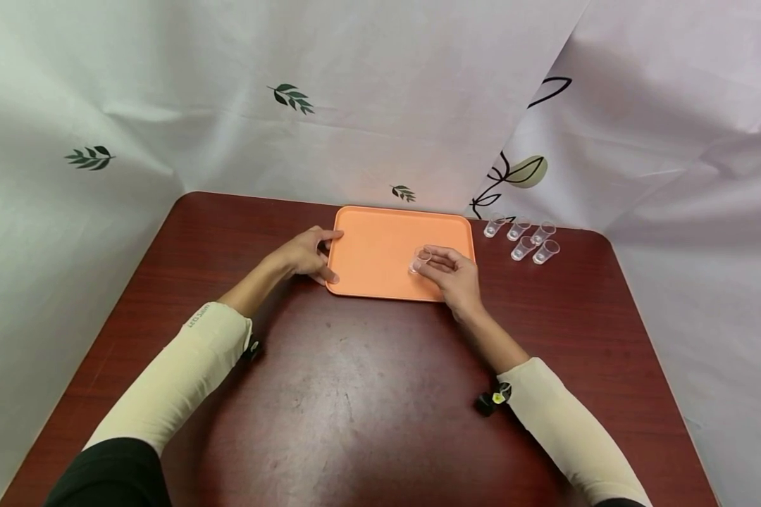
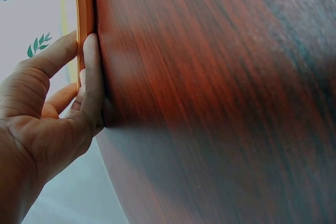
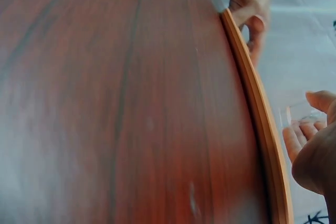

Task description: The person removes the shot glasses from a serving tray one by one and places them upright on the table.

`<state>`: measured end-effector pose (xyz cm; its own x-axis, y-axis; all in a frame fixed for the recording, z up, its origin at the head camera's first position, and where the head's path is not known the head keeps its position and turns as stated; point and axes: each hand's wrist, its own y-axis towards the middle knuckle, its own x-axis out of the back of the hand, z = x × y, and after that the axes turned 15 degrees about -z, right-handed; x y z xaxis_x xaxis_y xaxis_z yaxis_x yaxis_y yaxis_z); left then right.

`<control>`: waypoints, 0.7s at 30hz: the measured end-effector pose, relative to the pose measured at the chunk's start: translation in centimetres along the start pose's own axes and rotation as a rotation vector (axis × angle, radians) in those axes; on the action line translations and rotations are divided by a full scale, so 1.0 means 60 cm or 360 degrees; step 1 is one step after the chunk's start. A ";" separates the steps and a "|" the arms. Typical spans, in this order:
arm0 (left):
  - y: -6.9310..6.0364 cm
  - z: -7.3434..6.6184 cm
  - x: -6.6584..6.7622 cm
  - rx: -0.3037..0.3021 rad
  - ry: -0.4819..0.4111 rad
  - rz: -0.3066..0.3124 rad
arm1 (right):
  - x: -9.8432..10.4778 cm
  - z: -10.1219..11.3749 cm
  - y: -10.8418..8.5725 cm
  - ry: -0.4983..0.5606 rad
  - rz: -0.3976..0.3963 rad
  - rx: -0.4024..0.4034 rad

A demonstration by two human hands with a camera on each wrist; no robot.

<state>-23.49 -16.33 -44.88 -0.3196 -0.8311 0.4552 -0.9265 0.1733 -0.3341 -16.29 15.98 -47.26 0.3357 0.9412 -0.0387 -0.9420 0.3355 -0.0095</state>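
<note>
An orange tray [image 1: 380, 243] lies at the far side of the table. At its left end my left hand [image 1: 306, 253] holds the rim, with the thumb at the near corner and the index finger farther back; the left wrist view also shows this hand [image 2: 52, 108] at the tray edge [image 2: 85, 3]. My right hand [image 1: 453, 278] pinches a small clear plastic cup [image 1: 421, 256] over the tray's right half. Whether the cup's base touches the tray is unclear. In the right wrist view the cup [image 3: 300, 113] shows faintly by the fingers.
Several similar clear cups [image 1: 525, 246] stand grouped on the table right of the tray. A white patterned cloth [image 1: 368, 105] hangs behind the table. Dark reddish wood tabletop [image 1: 355, 394] extends in front of the tray.
</note>
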 end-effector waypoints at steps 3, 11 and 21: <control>-0.001 -0.002 0.000 -0.0003 -0.0004 0.0002 | 0.015 0.003 0.007 0.0005 -0.0042 0.0017; -0.002 0.000 0.001 -0.0027 0.0005 -0.0001 | 0.047 0.004 0.020 0.0019 -0.0129 0.0050; 0.001 0.002 0.000 -0.0019 -0.0001 -0.0002 | 0.084 0.000 0.031 0.0086 -0.0225 -0.0004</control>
<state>-23.50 -16.36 -44.98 -0.3180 -0.8318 0.4549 -0.9293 0.1785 -0.3233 -16.37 21.33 -47.45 0.4643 0.8810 -0.0904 -0.8854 0.4644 -0.0211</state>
